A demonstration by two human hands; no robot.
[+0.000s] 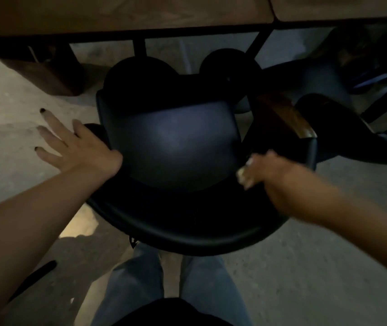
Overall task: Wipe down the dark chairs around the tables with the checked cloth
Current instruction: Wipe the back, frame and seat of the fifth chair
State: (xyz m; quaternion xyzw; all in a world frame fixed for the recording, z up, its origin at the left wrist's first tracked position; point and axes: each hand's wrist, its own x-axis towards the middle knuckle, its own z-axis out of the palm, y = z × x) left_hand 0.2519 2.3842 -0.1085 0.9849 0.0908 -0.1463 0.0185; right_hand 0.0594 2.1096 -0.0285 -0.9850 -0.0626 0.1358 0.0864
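From the head camera, the left hand [74,147] is resting with fingers spread straight on the left arm of the dark chair [176,147], which is sitting just before the table [126,17]. The right hand [265,170] (blurred) is curling around a pale cloth [243,174] at the chair's right arm.

Chair [176,147] black, armrest [281,116] brown wood; floor [11,102] grey; jeans [211,283] blue.

Left hand [74,147] spread flat, fingers straight; right hand [261,169] blurred, curled.
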